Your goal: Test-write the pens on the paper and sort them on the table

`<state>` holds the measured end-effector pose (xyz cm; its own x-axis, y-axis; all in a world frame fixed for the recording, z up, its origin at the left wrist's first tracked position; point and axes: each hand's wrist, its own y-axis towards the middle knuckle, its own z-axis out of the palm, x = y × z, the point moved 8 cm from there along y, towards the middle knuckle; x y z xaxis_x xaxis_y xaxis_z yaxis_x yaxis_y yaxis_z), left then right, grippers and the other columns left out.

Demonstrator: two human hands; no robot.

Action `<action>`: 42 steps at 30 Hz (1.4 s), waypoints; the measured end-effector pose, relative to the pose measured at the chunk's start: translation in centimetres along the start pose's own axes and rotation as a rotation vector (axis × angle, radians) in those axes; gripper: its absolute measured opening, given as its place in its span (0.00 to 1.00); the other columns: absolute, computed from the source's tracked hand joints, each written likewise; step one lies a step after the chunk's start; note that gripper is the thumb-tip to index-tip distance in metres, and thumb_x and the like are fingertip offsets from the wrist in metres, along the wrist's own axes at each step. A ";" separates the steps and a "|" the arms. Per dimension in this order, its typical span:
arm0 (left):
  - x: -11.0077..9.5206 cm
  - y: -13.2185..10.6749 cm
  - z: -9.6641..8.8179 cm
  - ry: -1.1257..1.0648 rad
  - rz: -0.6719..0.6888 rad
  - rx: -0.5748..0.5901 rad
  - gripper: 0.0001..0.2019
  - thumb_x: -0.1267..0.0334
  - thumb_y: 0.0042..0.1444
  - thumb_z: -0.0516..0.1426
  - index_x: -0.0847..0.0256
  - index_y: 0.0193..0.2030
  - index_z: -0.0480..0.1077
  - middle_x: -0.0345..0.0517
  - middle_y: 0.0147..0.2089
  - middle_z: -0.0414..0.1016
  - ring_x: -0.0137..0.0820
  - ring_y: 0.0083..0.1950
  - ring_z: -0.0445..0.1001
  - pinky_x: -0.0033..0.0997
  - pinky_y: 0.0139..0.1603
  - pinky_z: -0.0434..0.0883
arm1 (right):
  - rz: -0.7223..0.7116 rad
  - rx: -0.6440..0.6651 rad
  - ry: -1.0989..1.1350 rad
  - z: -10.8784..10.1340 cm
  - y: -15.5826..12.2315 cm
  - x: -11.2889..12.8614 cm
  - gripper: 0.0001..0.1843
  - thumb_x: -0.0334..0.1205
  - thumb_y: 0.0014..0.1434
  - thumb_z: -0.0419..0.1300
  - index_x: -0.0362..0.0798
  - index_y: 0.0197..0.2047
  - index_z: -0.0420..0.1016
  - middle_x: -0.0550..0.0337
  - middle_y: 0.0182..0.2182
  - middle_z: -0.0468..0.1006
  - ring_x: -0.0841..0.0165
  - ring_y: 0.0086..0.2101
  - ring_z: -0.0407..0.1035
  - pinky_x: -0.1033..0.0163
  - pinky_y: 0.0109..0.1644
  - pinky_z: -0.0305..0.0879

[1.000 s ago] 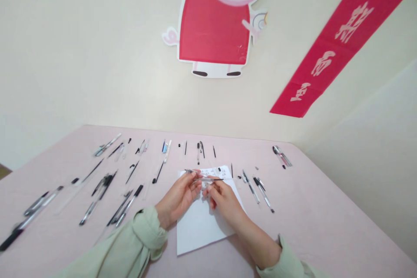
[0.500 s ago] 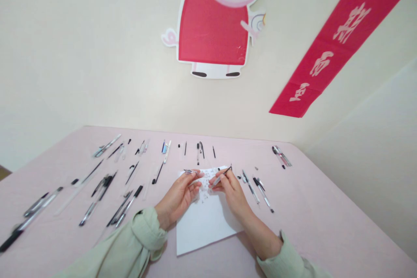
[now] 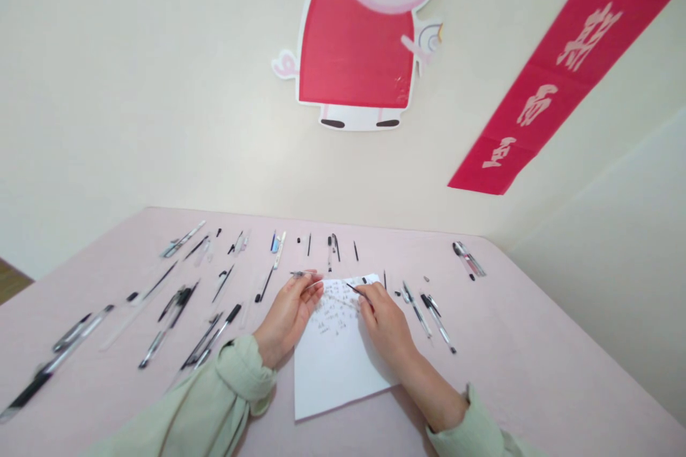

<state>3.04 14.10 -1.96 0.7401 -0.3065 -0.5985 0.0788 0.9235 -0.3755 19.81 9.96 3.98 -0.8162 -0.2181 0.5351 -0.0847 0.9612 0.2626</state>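
My left hand (image 3: 286, 318) is over the left edge of a white sheet of paper (image 3: 335, 378), with its thumb and fingers closed on a slim, clear and dark pen part (image 3: 301, 273). Over the paper's right side, my right hand (image 3: 390, 321) pinches a thin dark pen piece (image 3: 351, 288) that points up and to the left. Small dark handwriting covers the sheet's upper part between the hands. A pale, slender streak below the right hand's piece is too blurred to name. A small black cap (image 3: 364, 280) lies near the sheet's top edge.
Pens, refills and caps lie in groups on the pink table, including a black-capped pen (image 3: 219, 335) at left. Two pens (image 3: 439, 321) rest right of the paper, and a bundle (image 3: 469, 260) sits farther back. A wall with a red banner (image 3: 530, 114) stands behind.
My hands have moved slightly apart, uncovering more writing. The right hand's dark piece now points left over the sheet, where a clear pen part showed in its fingers before. The view has shifted slightly.
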 end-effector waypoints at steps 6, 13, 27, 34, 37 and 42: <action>-0.1 0.0 0.0 -0.039 -0.020 -0.011 0.08 0.75 0.61 0.54 0.67 0.33 0.72 0.49 0.34 0.77 0.25 0.34 0.76 0.22 0.38 0.76 | 0.005 0.007 -0.074 0.0 0.0 0.1 0.15 0.31 0.63 0.48 0.49 0.47 0.72 0.55 0.41 0.74 0.65 0.40 0.71 0.62 0.44 0.65; -0.2 -0.6 0.5 0.070 0.011 0.023 0.05 0.73 0.59 0.56 0.65 0.34 0.72 0.47 0.34 0.77 0.25 0.33 0.76 0.23 0.39 0.75 | -0.004 0.024 -0.125 0.1 0.0 0.3 0.16 0.31 0.64 0.49 0.50 0.50 0.73 0.55 0.40 0.73 0.65 0.39 0.71 0.62 0.44 0.66; 0.8 -1.3 1.8 0.280 -0.021 0.187 0.02 0.72 0.56 0.60 0.67 0.36 0.74 0.48 0.35 0.78 0.27 0.36 0.76 0.25 0.42 0.75 | -0.187 0.032 -0.070 1.2 -0.2 1.6 0.29 0.23 0.58 0.48 0.49 0.61 0.63 0.51 0.43 0.74 0.62 0.43 0.70 0.57 0.47 0.69; 1.0 -1.2 1.5 0.231 -0.033 0.182 0.02 0.72 0.55 0.61 0.66 0.36 0.73 0.48 0.35 0.78 0.26 0.35 0.77 0.24 0.41 0.75 | -0.065 0.041 -0.086 0.6 -0.1 1.2 0.17 0.27 0.59 0.51 0.48 0.50 0.67 0.53 0.43 0.79 0.61 0.42 0.72 0.57 0.46 0.65; 0.9 -1.2 1.7 0.245 -0.020 0.187 0.02 0.71 0.55 0.61 0.66 0.36 0.73 0.49 0.35 0.78 0.27 0.35 0.77 0.24 0.41 0.75 | -0.020 0.051 -0.088 0.4 -0.1 1.0 0.11 0.29 0.60 0.51 0.49 0.46 0.67 0.54 0.42 0.79 0.61 0.40 0.71 0.59 0.44 0.64; 0.8 -1.2 1.7 0.280 -0.020 0.178 0.02 0.72 0.57 0.59 0.67 0.36 0.73 0.48 0.34 0.77 0.26 0.35 0.76 0.24 0.41 0.75 | -0.041 0.035 -0.032 0.3 -0.1 1.0 0.09 0.30 0.62 0.52 0.49 0.44 0.68 0.55 0.42 0.78 0.61 0.40 0.70 0.59 0.46 0.62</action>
<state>4.65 13.09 -0.81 0.5268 -0.3534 -0.7731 0.2247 0.9350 -0.2743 18.82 9.64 4.29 -0.8294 -0.2525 0.4983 -0.1380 0.9570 0.2553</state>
